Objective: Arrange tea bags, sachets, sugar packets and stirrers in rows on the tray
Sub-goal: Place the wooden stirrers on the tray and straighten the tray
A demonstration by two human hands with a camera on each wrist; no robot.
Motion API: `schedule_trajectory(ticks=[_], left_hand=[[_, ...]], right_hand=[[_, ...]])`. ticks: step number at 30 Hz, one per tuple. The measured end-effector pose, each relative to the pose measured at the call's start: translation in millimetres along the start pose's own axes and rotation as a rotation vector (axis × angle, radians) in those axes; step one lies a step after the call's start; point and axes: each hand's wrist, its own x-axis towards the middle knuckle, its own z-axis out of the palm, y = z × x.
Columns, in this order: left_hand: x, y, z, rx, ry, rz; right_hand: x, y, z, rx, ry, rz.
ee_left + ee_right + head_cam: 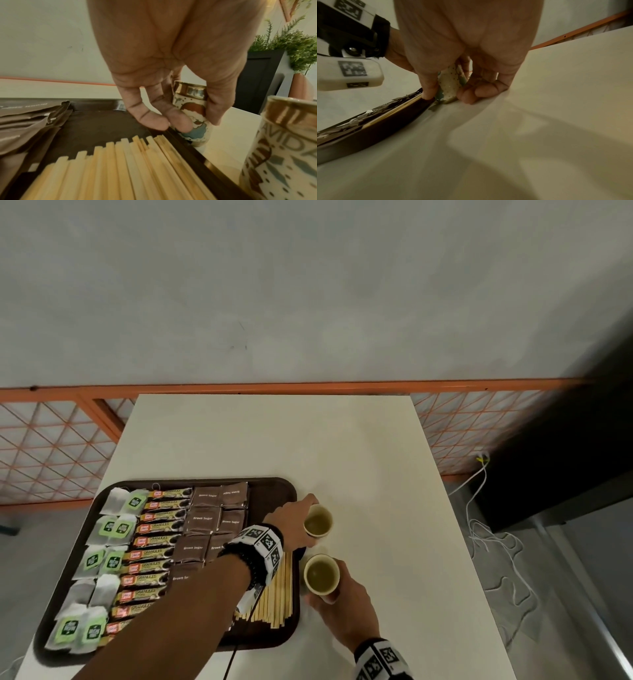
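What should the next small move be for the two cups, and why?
Probably lift both cups onto the tray's bare far-right patch. The left hand grips the far cup, the right hand the near cup; both stand on the table against the rim, and the rows look filled.

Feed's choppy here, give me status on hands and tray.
Left hand grips far cup; right hand grips near cup. Tray rows filled. Cups beside tray's edge.

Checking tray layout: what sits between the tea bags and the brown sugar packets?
In the head view, a column of granules sachets runs between the tea bags on the left and the brown sugar packets. All lie on the tray.
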Motion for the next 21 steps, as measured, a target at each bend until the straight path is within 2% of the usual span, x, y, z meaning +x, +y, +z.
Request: schedule_trajectory(ticks=[9, 21], left_hand=[[-1.1, 0.7, 0.1, 0.013, 0.004, 0.020], [-4.4, -7.6, 6.1, -0.122, 0.028, 0.012]], right_hand=[[1.1, 0.3, 3.9, -0.077, -0.034, -0.004], [2.2, 5.7, 4.9, -0.070, -0.038, 0.003]])
